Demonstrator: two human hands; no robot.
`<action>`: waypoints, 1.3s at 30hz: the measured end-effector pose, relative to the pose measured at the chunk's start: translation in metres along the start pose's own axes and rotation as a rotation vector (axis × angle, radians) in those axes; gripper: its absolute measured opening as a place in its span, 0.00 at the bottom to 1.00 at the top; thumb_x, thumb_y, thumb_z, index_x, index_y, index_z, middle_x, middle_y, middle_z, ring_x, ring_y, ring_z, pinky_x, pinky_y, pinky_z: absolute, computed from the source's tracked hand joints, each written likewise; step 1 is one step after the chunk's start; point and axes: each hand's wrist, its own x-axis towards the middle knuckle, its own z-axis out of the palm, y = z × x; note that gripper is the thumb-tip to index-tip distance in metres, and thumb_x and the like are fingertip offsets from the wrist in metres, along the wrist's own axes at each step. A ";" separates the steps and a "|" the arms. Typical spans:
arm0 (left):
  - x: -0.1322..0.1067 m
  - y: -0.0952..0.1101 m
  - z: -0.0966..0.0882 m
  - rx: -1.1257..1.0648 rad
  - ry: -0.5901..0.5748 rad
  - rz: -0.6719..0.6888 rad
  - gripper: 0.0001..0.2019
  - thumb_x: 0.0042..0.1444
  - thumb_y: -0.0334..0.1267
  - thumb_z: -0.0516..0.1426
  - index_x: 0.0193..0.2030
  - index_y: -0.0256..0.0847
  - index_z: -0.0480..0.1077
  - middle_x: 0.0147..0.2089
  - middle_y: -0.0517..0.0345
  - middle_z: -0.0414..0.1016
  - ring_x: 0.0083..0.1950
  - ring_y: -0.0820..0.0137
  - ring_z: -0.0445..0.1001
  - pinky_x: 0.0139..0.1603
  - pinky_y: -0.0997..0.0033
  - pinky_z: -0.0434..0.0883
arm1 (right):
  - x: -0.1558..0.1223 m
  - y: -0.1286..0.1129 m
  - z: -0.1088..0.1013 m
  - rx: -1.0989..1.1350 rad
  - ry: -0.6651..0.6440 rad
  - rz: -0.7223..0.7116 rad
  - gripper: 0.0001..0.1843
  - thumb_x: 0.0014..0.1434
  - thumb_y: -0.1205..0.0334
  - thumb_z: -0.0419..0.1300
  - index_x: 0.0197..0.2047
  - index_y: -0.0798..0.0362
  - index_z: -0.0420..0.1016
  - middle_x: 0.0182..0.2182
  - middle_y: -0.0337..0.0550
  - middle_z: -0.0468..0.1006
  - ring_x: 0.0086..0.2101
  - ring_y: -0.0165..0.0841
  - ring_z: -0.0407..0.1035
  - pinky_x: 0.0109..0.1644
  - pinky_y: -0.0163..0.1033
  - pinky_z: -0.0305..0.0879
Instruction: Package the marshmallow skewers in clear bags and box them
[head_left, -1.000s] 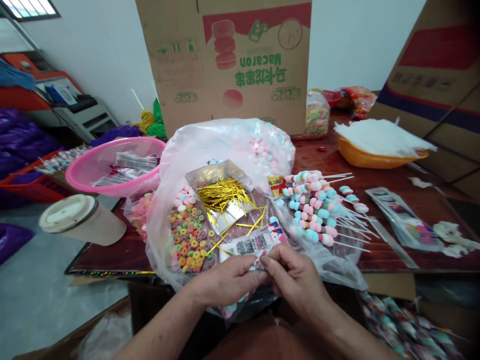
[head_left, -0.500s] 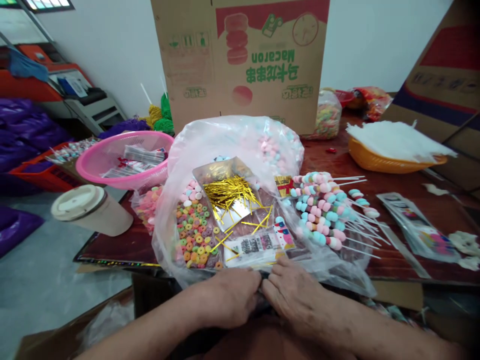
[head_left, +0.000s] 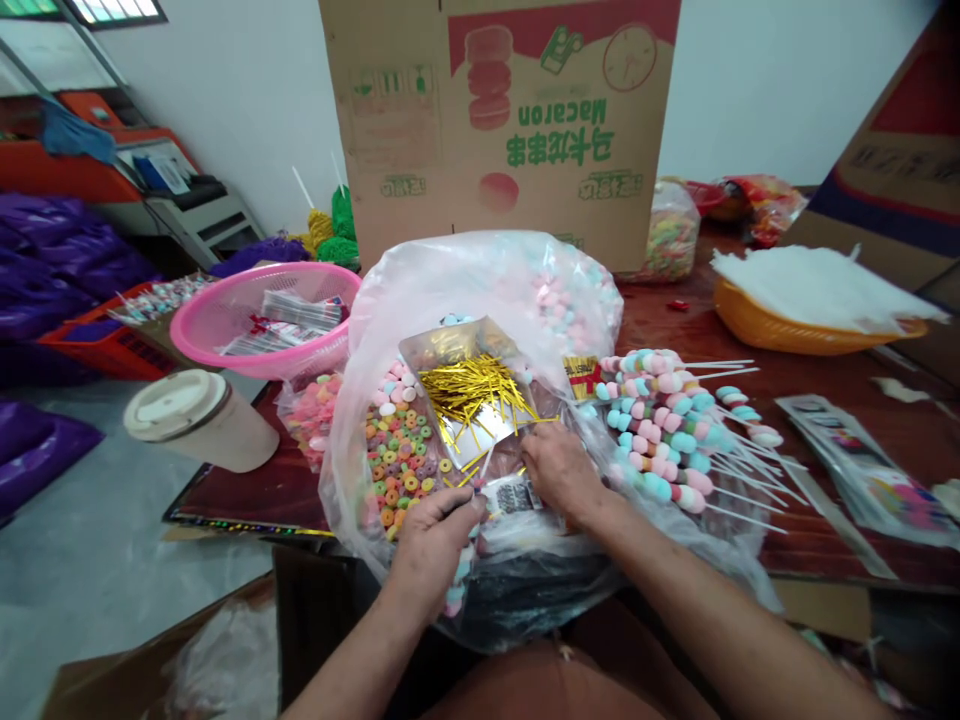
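Observation:
My left hand [head_left: 439, 540] is closed round a wrapped marshmallow skewer [head_left: 459, 580], its pink and blue pieces hanging below my fingers and its white stick pointing up. My right hand [head_left: 559, 470] pinches at the gold twist ties, fingers curled at the near right edge of their pile; a strand shows at its fingertips. The main heap of gold twist ties [head_left: 472, 385] lies on a silvery tray [head_left: 480, 432] in a large clear plastic bag [head_left: 405, 270]. Coloured candy rings [head_left: 394, 450] lie left of the tray. A printed packet [head_left: 510, 495] lies between my hands.
Marshmallow skewers [head_left: 660, 420] lie piled at the right, beside flat printed packets [head_left: 862, 465]. A lidded cup [head_left: 206, 420] and a pink basket [head_left: 187, 330] stand left. Behind are a tall carton [head_left: 495, 120] and an orange basket [head_left: 787, 325] with white sheets.
My hands were together at the table's front edge. Now the left has come up with a wrapped marshmallow skewer, and the right has reached forward to the gold twist ties. The view shifted slightly.

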 end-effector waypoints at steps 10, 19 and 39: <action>0.014 0.008 0.017 -0.300 -0.062 -0.063 0.07 0.41 0.37 0.60 0.26 0.36 0.70 0.18 0.65 0.67 0.18 0.77 0.66 0.19 0.78 0.61 | -0.044 -0.040 -0.024 0.435 0.039 -0.194 0.09 0.63 0.65 0.44 0.33 0.52 0.62 0.26 0.38 0.68 0.27 0.29 0.62 0.31 0.33 0.59; 0.042 0.001 0.031 -0.277 0.018 -0.041 0.09 0.41 0.40 0.60 0.29 0.38 0.69 0.19 0.67 0.66 0.17 0.76 0.64 0.16 0.78 0.58 | -0.006 -0.018 0.015 0.441 0.249 -0.034 0.07 0.59 0.66 0.46 0.30 0.53 0.61 0.25 0.42 0.68 0.29 0.33 0.62 0.33 0.37 0.58; 0.016 -0.001 0.017 -0.274 -0.215 0.060 0.18 0.48 0.49 0.60 0.21 0.36 0.64 0.15 0.68 0.58 0.16 0.82 0.53 0.16 0.81 0.51 | -0.043 -0.042 -0.010 0.817 -0.013 0.161 0.05 0.58 0.61 0.54 0.37 0.53 0.62 0.19 0.30 0.61 0.20 0.26 0.57 0.23 0.31 0.53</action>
